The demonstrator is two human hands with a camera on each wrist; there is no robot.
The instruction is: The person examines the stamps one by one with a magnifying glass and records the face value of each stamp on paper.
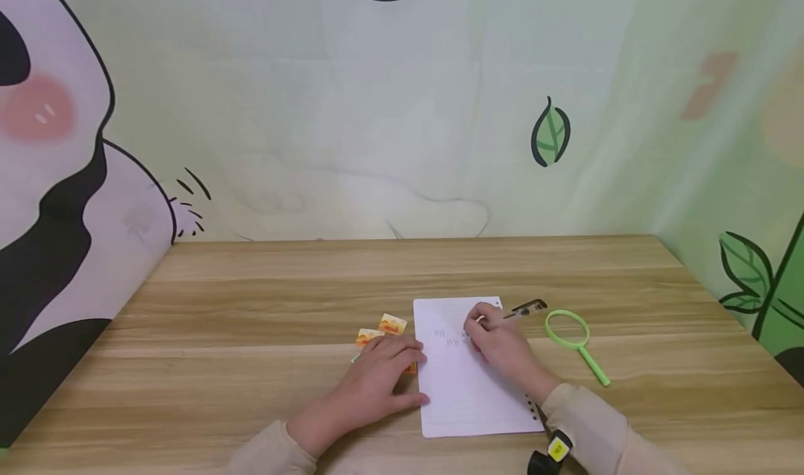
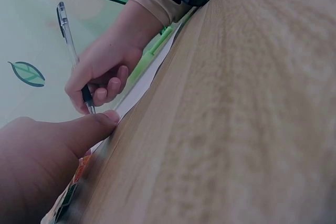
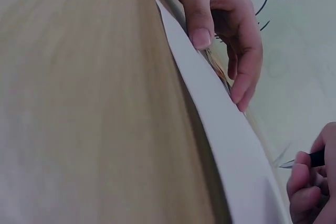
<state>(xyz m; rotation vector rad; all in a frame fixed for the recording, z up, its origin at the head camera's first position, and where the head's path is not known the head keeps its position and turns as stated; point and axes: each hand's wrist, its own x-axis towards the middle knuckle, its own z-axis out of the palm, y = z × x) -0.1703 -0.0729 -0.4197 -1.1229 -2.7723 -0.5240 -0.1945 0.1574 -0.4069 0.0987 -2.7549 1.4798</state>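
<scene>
A sheet of lined white paper (image 1: 471, 398) lies on the wooden table, with a few handwritten marks near its upper middle. My right hand (image 1: 507, 349) rests on the sheet and pinches a clear pen (image 1: 524, 310) with a dark grip, seen also in the left wrist view as a pen (image 2: 68, 30) slanting up out of the fingers. The left hand (image 1: 377, 381) lies flat along the sheet's left edge, its thumb and fingertips touching the paper. Small orange-and-yellow cards (image 1: 393, 323) lie beside and partly under that hand, so some of them are hidden.
To the right of the paper lies a green magnifying glass (image 1: 584, 349). A black strap device with a yellow label (image 1: 557, 450) is at the right wrist. Behind the wooden table (image 1: 283, 287) stands a pale green wall with painted leaves and a panda.
</scene>
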